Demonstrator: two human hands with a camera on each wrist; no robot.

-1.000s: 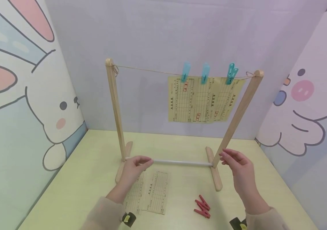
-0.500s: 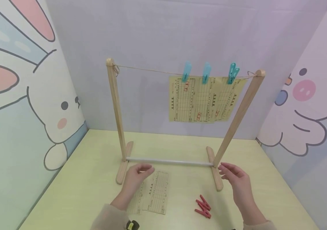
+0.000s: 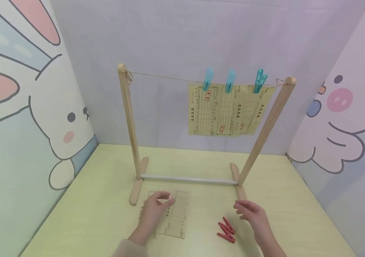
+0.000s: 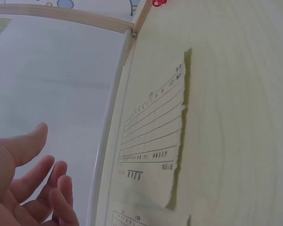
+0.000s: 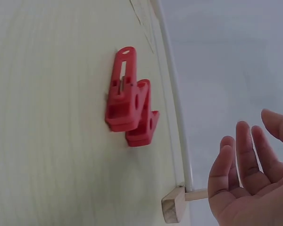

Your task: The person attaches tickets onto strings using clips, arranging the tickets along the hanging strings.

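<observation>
The left hand, fingers loose and holding nothing, hovers over the slips. The right hand, likewise open and empty, hangs at three o'clock of the red pegs, both within easy reach below the rack.

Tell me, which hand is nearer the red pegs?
Right. The right hand hovers just right of the red pegs; the left hand is over the paper slips, farther left.

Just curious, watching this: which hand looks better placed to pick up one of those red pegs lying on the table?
Probably the right hand. It hovers open just beside the red pegs, empty. The left hand sits farther off, over the paper slips on the table.
</observation>
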